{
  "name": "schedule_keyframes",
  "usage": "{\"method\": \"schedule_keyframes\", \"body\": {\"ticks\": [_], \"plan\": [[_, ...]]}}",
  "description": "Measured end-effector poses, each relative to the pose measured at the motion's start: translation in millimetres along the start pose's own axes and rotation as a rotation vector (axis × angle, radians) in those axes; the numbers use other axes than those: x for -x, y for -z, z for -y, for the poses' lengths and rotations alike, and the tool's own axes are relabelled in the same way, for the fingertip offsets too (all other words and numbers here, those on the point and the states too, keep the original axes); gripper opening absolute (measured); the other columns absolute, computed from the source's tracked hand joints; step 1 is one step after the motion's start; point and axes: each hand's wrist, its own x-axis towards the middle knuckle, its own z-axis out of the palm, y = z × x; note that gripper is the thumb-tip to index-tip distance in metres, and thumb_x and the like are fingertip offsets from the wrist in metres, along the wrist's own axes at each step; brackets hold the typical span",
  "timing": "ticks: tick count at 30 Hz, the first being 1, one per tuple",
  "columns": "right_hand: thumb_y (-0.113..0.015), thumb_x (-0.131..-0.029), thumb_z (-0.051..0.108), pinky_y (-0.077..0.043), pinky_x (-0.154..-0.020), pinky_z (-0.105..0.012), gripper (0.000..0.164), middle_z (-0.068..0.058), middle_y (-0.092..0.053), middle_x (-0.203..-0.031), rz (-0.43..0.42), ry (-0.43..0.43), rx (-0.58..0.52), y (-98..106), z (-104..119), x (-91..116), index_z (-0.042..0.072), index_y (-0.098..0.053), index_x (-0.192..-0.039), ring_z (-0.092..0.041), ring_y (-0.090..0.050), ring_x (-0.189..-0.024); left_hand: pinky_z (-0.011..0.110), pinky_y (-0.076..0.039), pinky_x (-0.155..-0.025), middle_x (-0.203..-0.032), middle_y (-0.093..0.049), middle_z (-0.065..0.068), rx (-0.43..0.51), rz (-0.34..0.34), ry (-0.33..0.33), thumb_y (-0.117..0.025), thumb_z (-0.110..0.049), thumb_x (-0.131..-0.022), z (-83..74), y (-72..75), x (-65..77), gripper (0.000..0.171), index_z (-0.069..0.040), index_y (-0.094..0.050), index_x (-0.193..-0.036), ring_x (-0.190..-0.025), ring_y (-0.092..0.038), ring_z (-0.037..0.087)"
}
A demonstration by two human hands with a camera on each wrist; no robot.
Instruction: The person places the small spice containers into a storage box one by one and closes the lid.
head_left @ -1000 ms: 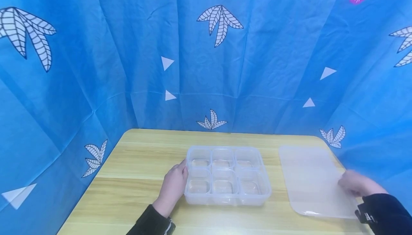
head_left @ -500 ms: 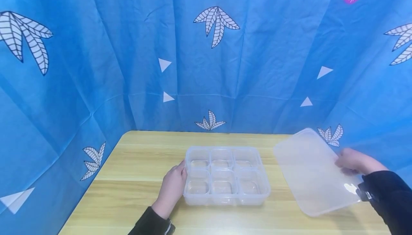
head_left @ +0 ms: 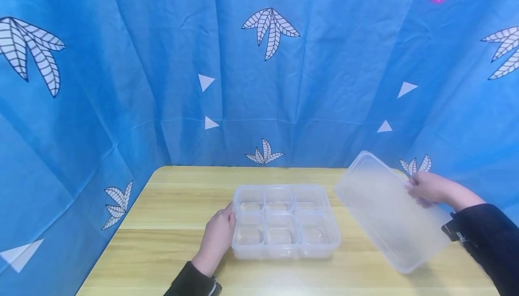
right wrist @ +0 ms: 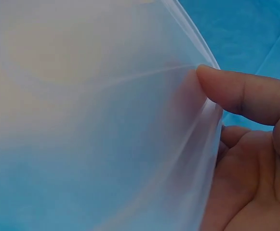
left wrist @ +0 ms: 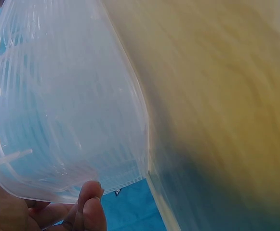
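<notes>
A clear plastic box [head_left: 281, 252] with several compartments stands on the wooden table in the head view. My left hand [head_left: 219, 233] holds the box by its left side. In the left wrist view, the fingers [left wrist: 92, 207] bend against the outside of the translucent wall [left wrist: 82, 96]. To the right, a frosted rectangular lid [head_left: 389, 210] is tilted above the tabletop. My right hand [head_left: 431, 188] pinches the lid's right edge. The right wrist view has the thumb [right wrist: 236, 94] on the near face, with fingers blurred behind the translucent sheet.
The light wooden table [head_left: 162, 215] has rounded far corners. A blue patterned curtain [head_left: 344, 70] hangs close behind it and along both sides.
My right hand has raised the lid from lying flat on the table to a tilt, moving it slightly up and left. The left hand and box stay in place.
</notes>
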Motion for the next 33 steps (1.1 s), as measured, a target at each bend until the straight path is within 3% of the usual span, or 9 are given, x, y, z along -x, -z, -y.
{"method": "schedule_keyframes", "body": {"ticks": [4, 8, 12, 17, 23, 27, 33], "plan": [[-0.052, -0.096, 0.005, -0.05, -0.054, -0.032, 0.018, -0.004, -0.049, -0.072, -0.001, 0.028, 0.019, -0.6, 10.9, -1.1, 0.006, -0.044, -0.079, -0.018, -0.052, -0.062, 0.05, -0.058, -0.082, -0.106, -0.067, 0.025, 0.008, 0.002, 0.013, -0.05, -0.011, -0.104, -0.4, -0.1, 0.0, 0.038, 0.009, -0.055, -0.136, -0.097, -0.068, 0.039], [-0.054, -0.094, 0.002, -0.054, -0.059, -0.034, 0.009, -0.009, -0.055, -0.08, -0.016, 0.047, 0.057, 2.0, 19.3, -0.1, -0.006, -0.051, -0.092, -0.019, -0.057, -0.068, 0.05, -0.058, -0.082, -0.106, -0.068, 0.025, 0.008, -0.005, 0.009, -0.052, -0.01, -0.103, -0.5, -1.0, -0.1, 0.038, 0.009, -0.055, -0.136, -0.095, -0.068, 0.039], [-0.054, -0.094, 0.001, -0.054, -0.059, -0.034, 0.014, -0.01, -0.058, -0.081, -0.059, 0.081, 0.126, 4.3, 28.6, 3.0, -0.012, -0.054, -0.1, -0.019, -0.058, -0.069, 0.049, -0.058, -0.08, -0.106, -0.068, 0.026, 0.002, -0.01, -0.005, -0.052, -0.009, -0.103, -1.0, -1.1, -0.3, 0.037, 0.01, -0.056, -0.135, -0.093, -0.068, 0.038], [-0.054, -0.096, 0.003, -0.045, -0.055, -0.033, 0.01, -0.005, -0.05, -0.072, -0.161, 0.156, 0.226, 1.1, 43.9, 5.9, -0.005, -0.055, -0.089, -0.018, -0.049, -0.063, 0.046, -0.059, -0.075, -0.1, -0.068, 0.023, -0.01, -0.015, -0.012, -0.052, -0.009, -0.103, -1.4, -0.3, -0.7, 0.037, 0.01, -0.057, -0.134, -0.086, -0.068, 0.034], [-0.05, -0.1, 0.004, -0.038, -0.057, -0.032, 0.015, -0.003, -0.043, -0.07, -0.27, 0.195, 0.316, -4.5, 61.8, 2.8, -0.001, -0.05, -0.085, -0.018, -0.041, -0.062, 0.032, -0.054, -0.061, -0.096, -0.067, 0.02, -0.013, -0.006, -0.02, -0.052, -0.007, -0.102, -0.5, -0.6, -1.6, 0.036, 0.011, -0.056, -0.134, -0.068, -0.057, 0.018], [-0.049, -0.1, 0.001, -0.039, -0.059, -0.035, 0.012, -0.004, -0.045, -0.07, -0.326, 0.231, 0.369, -6.6, 70.5, 1.2, -0.002, -0.052, -0.089, -0.018, -0.041, -0.062, 0.028, -0.05, -0.056, -0.091, -0.066, 0.017, -0.014, 0.0, -0.018, -0.052, -0.007, -0.102, 0.2, -0.8, -1.8, 0.037, 0.012, -0.055, -0.134, -0.062, -0.051, 0.013], [-0.052, -0.097, -0.001, -0.046, -0.058, -0.04, 0.007, -0.004, -0.05, -0.071, -0.419, 0.276, 0.434, -9.8, 87.2, 0.1, -0.006, -0.056, -0.094, -0.019, -0.045, -0.062, 0.031, -0.053, -0.06, -0.091, -0.066, 0.017, -0.018, -0.005, -0.013, -0.052, -0.009, -0.102, 1.4, -0.6, -1.9, 0.037, 0.01, -0.056, -0.134, -0.064, -0.054, 0.015]]}}
